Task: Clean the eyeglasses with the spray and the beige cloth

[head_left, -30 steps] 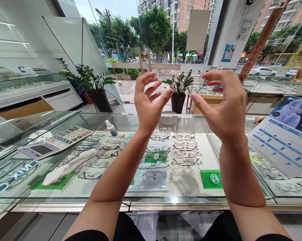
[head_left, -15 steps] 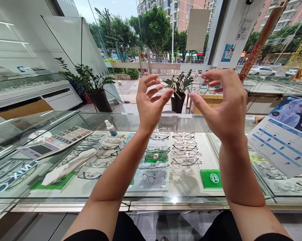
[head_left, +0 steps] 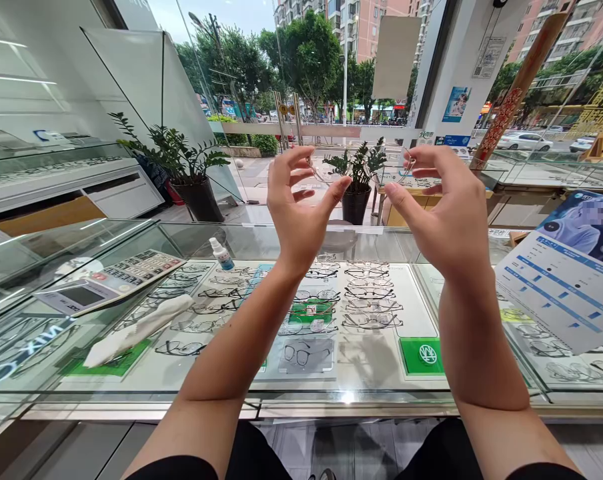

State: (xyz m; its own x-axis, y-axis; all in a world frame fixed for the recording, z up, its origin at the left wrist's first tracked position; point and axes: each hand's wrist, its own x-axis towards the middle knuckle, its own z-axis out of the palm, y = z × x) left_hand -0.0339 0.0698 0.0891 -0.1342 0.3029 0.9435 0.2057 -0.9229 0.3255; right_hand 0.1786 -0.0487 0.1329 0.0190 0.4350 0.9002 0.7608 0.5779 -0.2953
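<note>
Glass is topping the near counter [head_left: 371, 409], and above its far side you are holding thin-rimmed glasses [head_left: 317, 173] between both raised hands. Your left hand [head_left: 301, 210] is gripping the left end, fingers curving; your right hand [head_left: 446, 210] is gripping the right end likewise. A white cloth [head_left: 141, 329] is lying left, near a calculator [head_left: 116, 280]; a spray bottle [head_left: 223, 255] is standing farther back.
</note>
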